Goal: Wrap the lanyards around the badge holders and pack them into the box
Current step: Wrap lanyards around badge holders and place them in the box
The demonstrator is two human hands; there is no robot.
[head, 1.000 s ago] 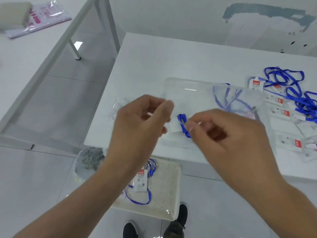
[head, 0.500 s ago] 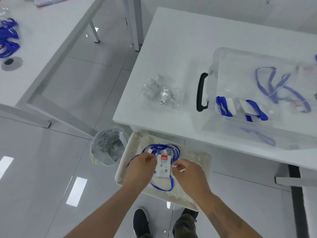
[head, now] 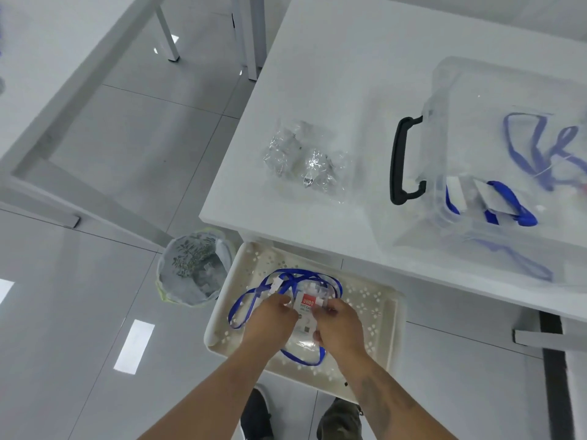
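Glossy grey floor tiles [head: 104, 281] spread out under me, and a cream perforated tray [head: 374, 315] sits low beside the white desk [head: 333, 90]. Both my hands are down in that tray. My left hand [head: 270, 319] has its fingers curled onto the left edge of a clear badge holder [head: 306, 315] with a red label, and my right hand [head: 340, 322] pinches the holder's right edge, so the holder sits between my two sets of fingers. Its blue lanyard [head: 254, 296] loops loosely out to the left of my left fingers, arcs beyond both hands, and a short loop hangs out just below my right hand. White clips on the lanyard lie just beyond my left fingers.

Left of my left hand, a small bin [head: 193, 268] with a patterned liner stands on the floor. My shoes [head: 257, 417] show below my forearms.

Up on the desk, well beyond my fingers, lies a crumpled pile of clear plastic bags [head: 305, 157]. To the right of it, far from my right hand, stands the clear box [head: 460, 122] with a black handle [head: 398, 160]; inside it I see wrapped holders [head: 495, 201] bound with blue lanyard, and loose blue strap deeper in, blurred. A second white desk [head: 47, 42] stands far off to the left.
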